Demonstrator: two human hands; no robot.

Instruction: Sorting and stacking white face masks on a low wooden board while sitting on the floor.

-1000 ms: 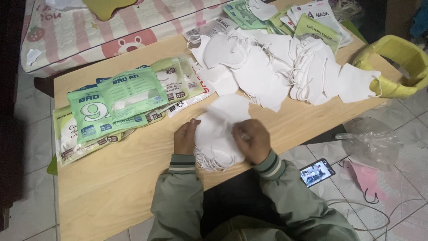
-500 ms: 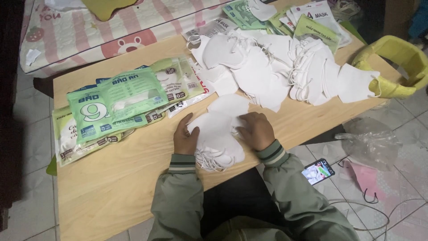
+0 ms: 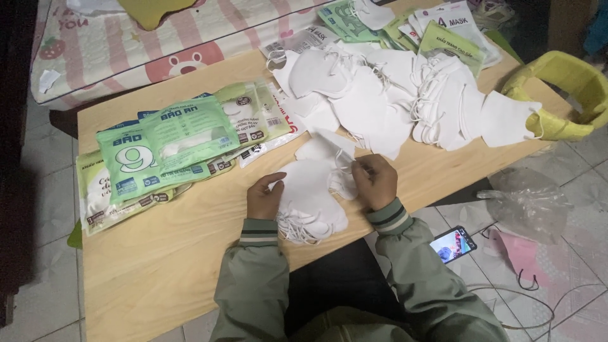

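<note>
Olive-green jacket sleeves, striped ribbed cuffs.

Green packets lie left on the table; a phone, perhaps lit, lies on the floor.

Setting: a room in a home, serving as a piecework station for packing face masks. A low wooden desk is sitting on a tiled floor, with a striped, cartoon-printed mattress lying just behind it. Loose white masks and green printed pouches are piling on the desk, while a phone, a crumpled plastic bag and a yellow basket are lying around it.
</note>
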